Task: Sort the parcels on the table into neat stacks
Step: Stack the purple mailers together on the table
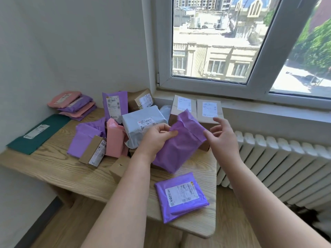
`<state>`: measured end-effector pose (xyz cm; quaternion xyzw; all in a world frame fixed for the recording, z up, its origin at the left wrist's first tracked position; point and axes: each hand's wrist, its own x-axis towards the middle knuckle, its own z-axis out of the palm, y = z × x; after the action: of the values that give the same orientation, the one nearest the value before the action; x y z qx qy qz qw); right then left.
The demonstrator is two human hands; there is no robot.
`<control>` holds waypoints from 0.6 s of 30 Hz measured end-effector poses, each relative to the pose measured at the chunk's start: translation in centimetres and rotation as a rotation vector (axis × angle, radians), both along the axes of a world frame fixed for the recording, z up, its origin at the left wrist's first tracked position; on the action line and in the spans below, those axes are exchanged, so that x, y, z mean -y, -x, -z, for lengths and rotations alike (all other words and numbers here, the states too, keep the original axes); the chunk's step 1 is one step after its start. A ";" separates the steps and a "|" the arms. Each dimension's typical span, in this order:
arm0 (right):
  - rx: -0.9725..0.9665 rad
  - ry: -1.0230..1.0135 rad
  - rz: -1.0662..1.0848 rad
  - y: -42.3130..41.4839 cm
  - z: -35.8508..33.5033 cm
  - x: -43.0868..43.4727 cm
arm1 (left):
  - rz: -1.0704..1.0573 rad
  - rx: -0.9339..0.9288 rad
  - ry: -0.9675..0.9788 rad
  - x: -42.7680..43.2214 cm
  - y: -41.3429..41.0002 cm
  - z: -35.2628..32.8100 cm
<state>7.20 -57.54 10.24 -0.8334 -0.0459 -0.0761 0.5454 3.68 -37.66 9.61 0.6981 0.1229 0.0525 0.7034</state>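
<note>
Purple parcel (180,140), plain side up and creased, is held above the counter (71,174) by the left hand (157,138). The left fingers (165,127) curl over its left edge and the thumb presses on its face, so they pinch it. The right hand (223,136) is at the parcel's right edge with the right fingers (217,121) spread and loosely bent, holding nothing. Its thumb tip reaches the edge, but I cannot tell whether it touches.

From the fingers toward the person, a labelled purple parcel (180,196) lies flat by the counter's near edge, label up. Beyond the left fingers sits a grey parcel (143,126) with a barcode label, partly hidden by them. Beyond the right fingers two cardboard boxes (182,106) stand side by side against the sill.

Left of the left fingers a pink parcel (114,138) leans in a loose heap with crumpled purple bags (86,138) and a small cardboard box (94,151) tilted on its side. Further left of the fingers, a tall purple parcel (114,106) stands upright. A stack of pink and purple parcels (73,105) rests in the far corner, and a green parcel (39,133) lies flat at the counter's left end. Right of the right fingers a white radiator (286,167) runs under the window (215,42)
</note>
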 end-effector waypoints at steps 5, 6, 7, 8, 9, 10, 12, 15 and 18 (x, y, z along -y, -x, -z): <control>0.212 0.090 -0.146 0.5 -1.5 -1.4 | 0.083 0.067 -0.217 1.1 0.2 -0.8; 0.218 0.123 -0.156 0.5 -1.5 -1.7 | 0.089 0.085 -0.250 1.4 0.1 -0.8; 0.222 0.154 -0.156 0.5 -1.4 -1.8 | 0.090 0.096 -0.279 1.7 0.0 -0.9; 0.228 0.177 -0.147 0.5 -1.3 -1.9 | 0.090 0.096 -0.308 1.9 0.0 -0.9; 0.238 0.188 -0.131 0.4 -1.2 -2.0 | 0.093 0.093 -0.334 2.1 0.0 -0.8; 0.244 0.191 -0.112 0.4 -1.1 -2.0 | 0.095 0.087 -0.350 2.2 -0.1 -0.8; 0.235 0.166 -0.077 0.2 -1.0 -1.9 | 0.088 0.081 -0.355 1.9 -0.2 -0.5; 0.133 0.059 -0.070 -0.3 -1.0 -1.5 | 0.099 0.065 -0.342 1.5 -0.4 -0.2; 0.048 -0.043 -0.071 -0.6 -1.2 -1.1 | 0.124 0.054 -0.351 1.3 -0.5 -0.3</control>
<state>7.75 -56.43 11.43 -0.8172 -0.0870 -0.0777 0.5645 4.23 -38.99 9.92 0.8148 0.0495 0.0483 0.5755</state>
